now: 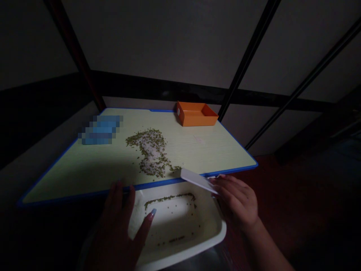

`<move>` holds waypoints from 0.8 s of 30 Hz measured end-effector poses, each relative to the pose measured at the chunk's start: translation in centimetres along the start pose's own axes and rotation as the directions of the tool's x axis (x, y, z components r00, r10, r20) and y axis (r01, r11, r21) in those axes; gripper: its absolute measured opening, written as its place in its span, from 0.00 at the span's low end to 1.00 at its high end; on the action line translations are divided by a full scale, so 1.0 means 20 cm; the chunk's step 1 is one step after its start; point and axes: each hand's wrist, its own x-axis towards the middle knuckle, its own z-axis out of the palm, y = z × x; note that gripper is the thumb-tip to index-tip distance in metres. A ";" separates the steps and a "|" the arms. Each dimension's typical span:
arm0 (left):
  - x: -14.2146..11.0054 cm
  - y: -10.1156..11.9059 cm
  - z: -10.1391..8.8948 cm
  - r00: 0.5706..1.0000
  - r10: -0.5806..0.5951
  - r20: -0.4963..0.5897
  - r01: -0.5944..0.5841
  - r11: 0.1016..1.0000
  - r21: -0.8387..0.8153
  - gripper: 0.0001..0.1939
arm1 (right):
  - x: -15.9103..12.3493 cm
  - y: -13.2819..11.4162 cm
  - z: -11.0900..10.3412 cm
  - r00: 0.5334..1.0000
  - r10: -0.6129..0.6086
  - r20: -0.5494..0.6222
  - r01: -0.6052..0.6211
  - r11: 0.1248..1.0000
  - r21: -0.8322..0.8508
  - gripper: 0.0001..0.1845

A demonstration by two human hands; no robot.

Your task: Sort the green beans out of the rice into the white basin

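My right hand point(237, 199) grips a white flat scraper point(197, 178), its blade end by the table's near edge. Green beans mixed with white grains, perhaps rice, form a loose pile point(152, 150) on the pale tabletop, and a thin trail of the beans runs toward the blade. Below that edge is a white plastic basin point(180, 256) with scattered beans on its floor and along its far inner side. My left hand point(121, 226) is at the basin's left side, fingers spread toward the table edge and thumb over the inside. It holds nothing I can see.
An orange open box point(199, 119) stands at the back right of the blue-edged table point(214, 150). A blurred blue item point(101, 130) lies at the left edge. Behind the table rises a panelled wall point(158, 41). Dark red floor point(270, 188) shows at right.
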 end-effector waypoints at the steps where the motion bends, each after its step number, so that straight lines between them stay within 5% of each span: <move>1: 0.00 0.00 0.00 1.000 -0.010 0.011 0.010 1.000 0.000 0.36 | 0.00 0.00 0.00 1.000 -0.002 0.005 0.002 1.000 -0.003 0.10; 10: 0.00 -0.01 -0.01 0.997 -0.060 0.047 0.063 0.995 -0.076 0.33 | 0.00 -0.01 0.03 1.000 0.002 0.001 -0.002 1.000 -0.004 0.09; 24: 0.01 0.00 -0.02 0.996 0.077 -0.042 -0.077 0.997 -0.002 0.36 | 0.02 0.00 0.05 0.999 -0.026 -0.034 0.025 0.999 -0.020 0.06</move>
